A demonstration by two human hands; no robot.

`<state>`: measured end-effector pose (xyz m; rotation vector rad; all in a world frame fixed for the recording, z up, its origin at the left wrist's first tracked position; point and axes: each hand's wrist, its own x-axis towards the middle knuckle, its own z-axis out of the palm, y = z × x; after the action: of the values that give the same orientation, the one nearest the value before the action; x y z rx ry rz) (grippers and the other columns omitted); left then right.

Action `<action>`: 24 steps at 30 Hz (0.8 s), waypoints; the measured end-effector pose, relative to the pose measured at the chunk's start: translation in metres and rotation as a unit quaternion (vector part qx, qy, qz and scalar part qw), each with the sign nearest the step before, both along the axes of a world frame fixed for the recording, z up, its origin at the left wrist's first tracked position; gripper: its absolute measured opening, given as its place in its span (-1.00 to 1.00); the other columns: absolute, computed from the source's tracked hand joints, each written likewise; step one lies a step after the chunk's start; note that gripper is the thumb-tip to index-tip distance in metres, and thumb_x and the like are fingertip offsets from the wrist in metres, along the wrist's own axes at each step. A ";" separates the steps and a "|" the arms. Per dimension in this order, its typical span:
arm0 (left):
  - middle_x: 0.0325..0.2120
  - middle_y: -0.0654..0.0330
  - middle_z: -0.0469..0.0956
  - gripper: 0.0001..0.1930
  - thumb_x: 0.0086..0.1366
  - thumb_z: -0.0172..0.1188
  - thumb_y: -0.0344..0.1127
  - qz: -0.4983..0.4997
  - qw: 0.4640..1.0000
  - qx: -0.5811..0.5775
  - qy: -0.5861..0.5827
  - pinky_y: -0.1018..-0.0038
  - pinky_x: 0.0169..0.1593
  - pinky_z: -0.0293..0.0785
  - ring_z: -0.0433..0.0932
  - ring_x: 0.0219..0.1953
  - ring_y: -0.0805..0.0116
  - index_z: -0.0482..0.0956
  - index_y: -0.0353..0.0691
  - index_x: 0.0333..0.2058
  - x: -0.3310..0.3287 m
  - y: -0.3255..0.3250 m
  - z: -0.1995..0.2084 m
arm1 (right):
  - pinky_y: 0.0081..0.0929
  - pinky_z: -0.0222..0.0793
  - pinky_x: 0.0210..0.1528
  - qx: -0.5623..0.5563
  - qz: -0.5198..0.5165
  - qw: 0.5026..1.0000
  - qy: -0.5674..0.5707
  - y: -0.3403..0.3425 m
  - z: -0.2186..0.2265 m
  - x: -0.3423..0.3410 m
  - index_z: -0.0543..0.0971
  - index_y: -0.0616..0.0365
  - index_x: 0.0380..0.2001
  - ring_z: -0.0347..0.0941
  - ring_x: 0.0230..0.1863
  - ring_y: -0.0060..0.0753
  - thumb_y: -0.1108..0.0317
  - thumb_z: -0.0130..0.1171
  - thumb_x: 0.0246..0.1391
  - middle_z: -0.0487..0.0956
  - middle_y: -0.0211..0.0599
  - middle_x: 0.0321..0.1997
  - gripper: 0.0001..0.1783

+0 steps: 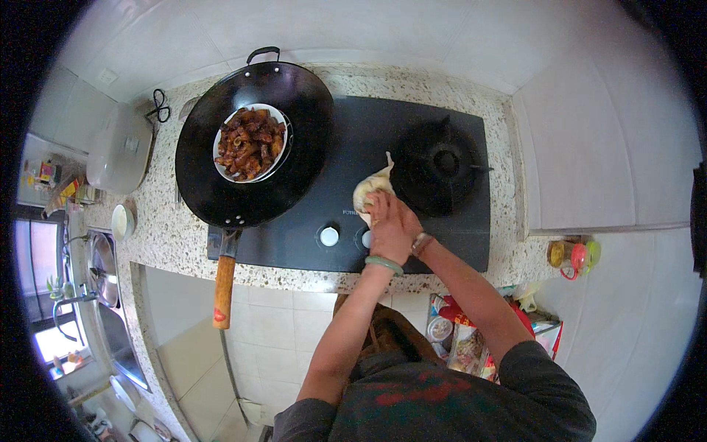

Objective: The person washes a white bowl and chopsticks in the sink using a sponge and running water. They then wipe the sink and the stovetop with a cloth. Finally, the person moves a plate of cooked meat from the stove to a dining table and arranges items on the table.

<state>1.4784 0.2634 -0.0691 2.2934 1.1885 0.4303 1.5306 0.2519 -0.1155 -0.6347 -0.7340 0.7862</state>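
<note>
A cream-coloured cloth lies bunched on the black glass gas hob, between the wok and the right burner. Both of my hands meet over it and overlap. My left hand, below a green bangle, is closed with its fingers pressed onto the cloth. Close against it, my right hand also grips the cloth; its fingers are partly hidden. One corner of the cloth sticks up toward the burner. Just under my hands a white control knob is partly covered.
A big black wok sits on the left side, its wooden handle jutting past the counter edge. Inside it stands a white bowl of browned meat pieces. Jars stand at right; a sink lies far left.
</note>
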 end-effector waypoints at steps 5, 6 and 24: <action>0.24 -0.24 -0.01 -0.43 0.32 -0.10 -0.30 0.112 0.975 -0.082 -0.172 0.24 0.31 -0.04 -0.03 0.29 -0.17 0.01 -0.45 0.22 -0.016 0.047 0.026 | -0.21 0.18 0.19 -0.236 0.156 0.752 -0.596 0.110 0.018 0.048 0.50 0.01 -0.04 0.24 0.15 -0.10 0.23 0.03 0.02 0.41 -0.26 0.04 -0.61; 0.25 -0.23 -0.01 -0.44 0.33 -0.10 -0.30 0.118 0.975 -0.093 -0.166 0.26 0.31 -0.03 -0.02 0.29 -0.15 0.01 -0.45 0.22 -0.016 0.055 0.025 | -0.22 0.24 0.12 -0.224 0.113 0.696 -0.673 0.125 0.026 0.052 0.53 -0.01 -0.14 0.27 0.08 -0.11 0.25 0.06 -0.01 0.42 -0.29 -0.03 -0.68; 0.11 -0.13 0.27 -0.60 0.30 -0.10 -0.34 0.097 0.993 -0.047 -0.042 0.15 0.20 0.16 0.24 0.16 -0.09 0.28 -0.36 0.09 0.045 0.109 -0.012 | -0.31 0.40 -0.13 -0.149 0.255 0.565 -0.771 0.228 0.029 0.151 0.62 -0.16 -0.51 0.48 -0.18 -0.18 0.25 0.41 -0.44 0.53 -0.35 -0.26 -0.74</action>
<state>1.5232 0.3729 -0.0807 2.0697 1.3648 0.5241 1.6818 0.4796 -0.0862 -1.4714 -2.5508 0.7188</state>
